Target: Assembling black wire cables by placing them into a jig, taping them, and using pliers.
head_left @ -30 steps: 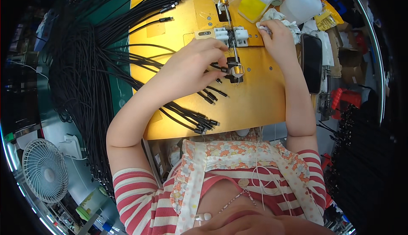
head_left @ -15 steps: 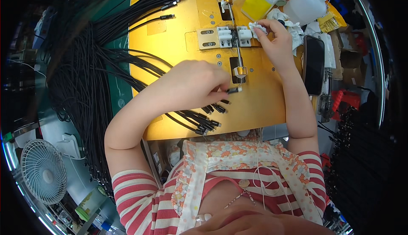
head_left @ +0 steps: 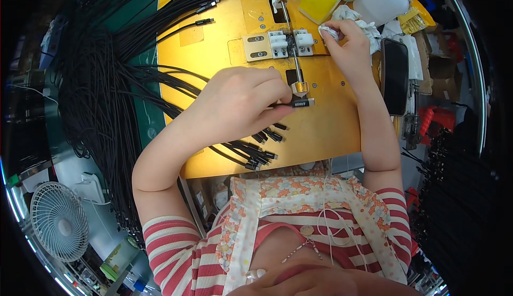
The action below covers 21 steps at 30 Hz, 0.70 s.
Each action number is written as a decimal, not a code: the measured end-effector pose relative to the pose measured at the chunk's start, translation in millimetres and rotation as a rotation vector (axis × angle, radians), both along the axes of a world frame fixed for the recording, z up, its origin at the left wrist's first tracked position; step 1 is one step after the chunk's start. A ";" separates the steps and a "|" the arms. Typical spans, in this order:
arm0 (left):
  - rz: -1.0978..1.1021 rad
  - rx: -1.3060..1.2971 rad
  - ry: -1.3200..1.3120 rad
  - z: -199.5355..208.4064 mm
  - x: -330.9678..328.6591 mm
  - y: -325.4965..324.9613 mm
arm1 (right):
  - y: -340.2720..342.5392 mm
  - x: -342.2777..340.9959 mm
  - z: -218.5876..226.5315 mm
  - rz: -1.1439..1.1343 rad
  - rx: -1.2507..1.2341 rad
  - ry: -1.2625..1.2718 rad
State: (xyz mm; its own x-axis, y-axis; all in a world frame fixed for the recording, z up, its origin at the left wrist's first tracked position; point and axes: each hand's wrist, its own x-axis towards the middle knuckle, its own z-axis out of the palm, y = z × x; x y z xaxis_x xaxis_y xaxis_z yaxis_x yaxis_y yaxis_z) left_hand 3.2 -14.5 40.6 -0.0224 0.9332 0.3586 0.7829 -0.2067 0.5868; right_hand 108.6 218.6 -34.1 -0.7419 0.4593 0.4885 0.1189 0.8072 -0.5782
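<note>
Over the middle of the yellow metal work plate (head_left: 326,130), my left hand (head_left: 240,101) is closed in a pinch on a black cable. The cable's connector (head_left: 303,103) sticks out to the right from my fingertips, its metal tip just below the lower end of a fixture's metal rod (head_left: 297,66). My right hand (head_left: 350,47) pinches a crumpled white tissue (head_left: 328,32). It hovers beside the white clamp blocks (head_left: 304,42) on the fixture's right side. More cable ends (head_left: 259,157) lie under and below my left forearm.
A thick bundle of black cables (head_left: 101,93) hangs over the left side. At the upper right stand a jar of yellow liquid (head_left: 317,2) and a white plastic bottle (head_left: 382,3). A phone (head_left: 394,77) lies at the right. A white fan (head_left: 60,221) stands lower left.
My left hand has brought the cable's connector a little up and to the right, and more of it shows. My right hand keeps its pinch on the tissue near the clamp blocks.
</note>
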 end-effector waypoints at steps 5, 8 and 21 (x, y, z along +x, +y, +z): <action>-0.291 -0.521 -0.210 -4.3 4.1 -2.8 | 5.3 1.2 -4.7 -0.053 0.039 -0.084; -0.266 -0.458 -0.199 -12.6 -2.3 -2.4 | 2.4 0.3 -1.8 -0.058 -0.033 -0.099; 0.594 -0.246 0.043 -52.8 -88.5 86.4 | 0.5 2.1 0.6 -0.171 0.208 -0.080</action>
